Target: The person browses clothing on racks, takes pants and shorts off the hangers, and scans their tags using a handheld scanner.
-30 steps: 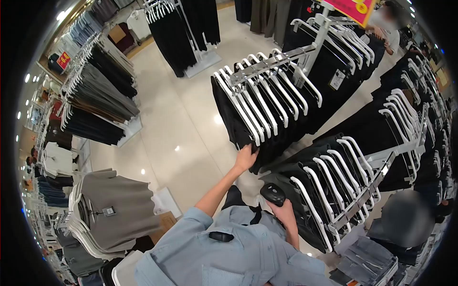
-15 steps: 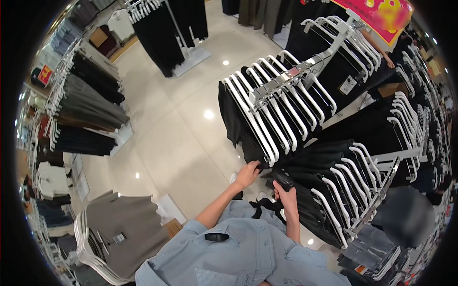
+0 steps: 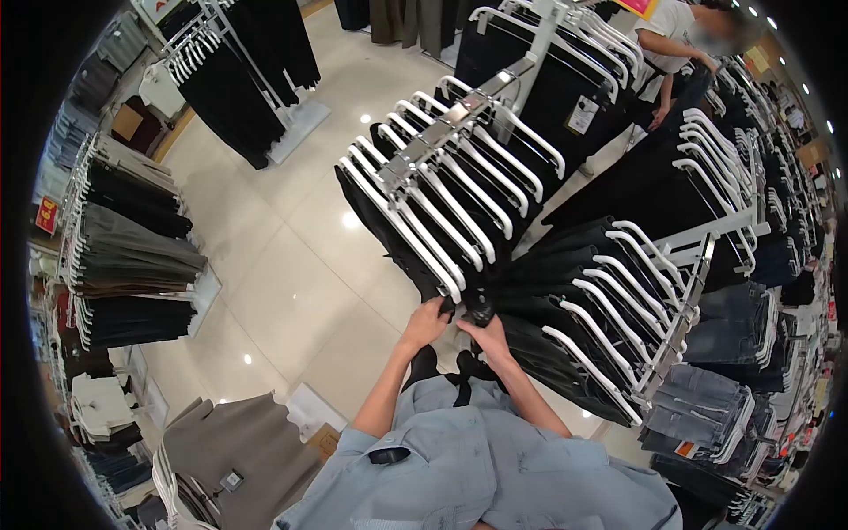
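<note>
My left hand (image 3: pixel 426 325) is closed on the edge of a black garment (image 3: pixel 378 231) that hangs outermost on the nearer rack, just below the end of its white hanger (image 3: pixel 403 225). Close beside it, my right hand (image 3: pixel 488 337) is wrapped round a glossy black handheld object (image 3: pixel 479 306); its exact kind is not clear. The object sits close to the hanger's lower end, and I cannot tell whether it touches the cloth. Both hands are in front of my body, a short gap apart.
Black garments (image 3: pixel 548 300) hang on a second rack arm (image 3: pixel 676 353) at my right. Grey-brown tops (image 3: pixel 243 442) hang at lower left. Trouser racks (image 3: pixel 141 225) line the left side. Another person (image 3: pixel 667 49) stands beyond the racks, upper right. Pale tiles (image 3: pixel 296 274) cover the floor.
My right hand has brought the black object leftward and up to the hanger's end, close to my left hand. The left hand keeps its hold on the garment. The view has shifted right.
</note>
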`<action>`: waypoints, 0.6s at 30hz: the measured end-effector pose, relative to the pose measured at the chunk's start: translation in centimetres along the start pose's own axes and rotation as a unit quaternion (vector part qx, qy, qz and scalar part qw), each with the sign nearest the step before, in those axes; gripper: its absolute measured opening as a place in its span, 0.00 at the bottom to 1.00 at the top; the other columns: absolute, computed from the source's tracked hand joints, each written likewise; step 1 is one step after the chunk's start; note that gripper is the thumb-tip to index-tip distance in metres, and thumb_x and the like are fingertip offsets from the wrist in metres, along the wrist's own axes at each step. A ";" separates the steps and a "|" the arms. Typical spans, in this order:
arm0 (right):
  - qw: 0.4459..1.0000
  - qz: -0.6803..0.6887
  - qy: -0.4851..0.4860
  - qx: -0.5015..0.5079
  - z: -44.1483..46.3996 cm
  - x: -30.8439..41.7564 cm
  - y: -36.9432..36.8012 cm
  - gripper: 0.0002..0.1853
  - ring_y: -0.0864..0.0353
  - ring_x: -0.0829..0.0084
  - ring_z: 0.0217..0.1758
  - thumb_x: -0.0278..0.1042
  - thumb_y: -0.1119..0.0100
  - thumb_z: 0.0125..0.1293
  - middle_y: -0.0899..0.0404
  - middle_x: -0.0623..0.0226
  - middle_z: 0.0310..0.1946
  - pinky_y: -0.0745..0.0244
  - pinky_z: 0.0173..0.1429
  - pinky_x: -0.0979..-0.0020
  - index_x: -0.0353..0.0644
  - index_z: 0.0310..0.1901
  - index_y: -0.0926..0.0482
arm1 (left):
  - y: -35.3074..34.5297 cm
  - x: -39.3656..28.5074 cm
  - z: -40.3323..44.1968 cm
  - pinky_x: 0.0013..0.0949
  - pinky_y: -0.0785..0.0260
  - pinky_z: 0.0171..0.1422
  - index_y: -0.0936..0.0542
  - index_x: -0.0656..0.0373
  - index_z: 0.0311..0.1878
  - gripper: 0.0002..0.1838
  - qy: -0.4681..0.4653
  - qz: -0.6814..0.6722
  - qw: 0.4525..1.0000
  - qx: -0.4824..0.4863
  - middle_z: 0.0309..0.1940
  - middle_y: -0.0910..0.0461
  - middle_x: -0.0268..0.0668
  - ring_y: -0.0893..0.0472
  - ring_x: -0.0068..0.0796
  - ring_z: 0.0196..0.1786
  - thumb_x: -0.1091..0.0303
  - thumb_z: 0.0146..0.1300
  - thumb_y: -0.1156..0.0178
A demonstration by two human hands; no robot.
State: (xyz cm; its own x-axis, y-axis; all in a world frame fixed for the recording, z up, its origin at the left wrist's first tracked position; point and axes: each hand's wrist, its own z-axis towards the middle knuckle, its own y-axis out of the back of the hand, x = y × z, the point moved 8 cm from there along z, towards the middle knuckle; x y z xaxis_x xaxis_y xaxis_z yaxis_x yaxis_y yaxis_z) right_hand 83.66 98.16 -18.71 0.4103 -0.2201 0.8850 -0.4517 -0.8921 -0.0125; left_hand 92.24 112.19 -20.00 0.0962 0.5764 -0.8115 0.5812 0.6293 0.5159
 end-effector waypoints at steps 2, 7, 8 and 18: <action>0.998 -0.015 -0.016 0.057 0.3 0.6 -1.1 0.20 0.22 0.80 0.40 0.28 0.27 0.55 0.19 0.73 0.39 0.26 0.46 0.74 0.38 0.50 0.21 | -0.3 0.1 -0.4 0.53 0.29 0.56 0.23 0.66 0.54 0.20 -0.006 -0.009 1.000 -0.022 0.46 0.20 0.59 0.21 0.62 0.51 0.69 0.58 0.42; 0.992 -0.032 -0.062 0.105 1.7 -0.3 -2.0 0.09 0.24 0.81 0.31 0.33 0.28 0.58 0.20 0.74 0.29 0.30 0.37 0.75 0.39 0.36 0.17 | -0.1 -1.1 -1.8 0.53 0.28 0.54 0.23 0.68 0.51 0.19 -0.002 -0.063 0.997 -0.048 0.42 0.20 0.63 0.21 0.64 0.49 0.66 0.60 0.42; 0.990 -0.021 -0.068 0.120 2.2 -1.2 -2.3 0.09 0.24 0.81 0.31 0.33 0.28 0.58 0.20 0.74 0.29 0.30 0.36 0.75 0.39 0.36 0.17 | -0.5 -0.6 -1.8 0.45 0.22 0.48 0.24 0.67 0.52 0.16 -0.012 -0.047 0.997 -0.065 0.41 0.17 0.55 0.15 0.52 0.44 0.71 0.62 0.43; 0.998 0.035 -0.019 0.056 4.7 -0.1 2.3 0.07 0.27 0.80 0.23 0.32 0.30 0.61 0.24 0.74 0.22 0.34 0.31 0.75 0.40 0.33 0.19 | 1.1 1.9 -7.2 0.39 0.40 0.30 0.37 0.63 0.25 0.16 0.076 -0.094 0.948 -0.294 0.17 0.39 0.43 0.36 0.32 0.23 0.72 0.48 0.35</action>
State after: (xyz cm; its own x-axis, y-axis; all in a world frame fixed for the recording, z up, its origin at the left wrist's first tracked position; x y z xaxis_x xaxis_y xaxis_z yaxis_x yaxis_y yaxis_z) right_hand 86.31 94.28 -21.06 0.4121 -0.2967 0.8615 -0.3898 -0.9120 -0.1276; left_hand 87.18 117.70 -18.97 -0.1080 0.4648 -0.8788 0.0214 0.8849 0.4653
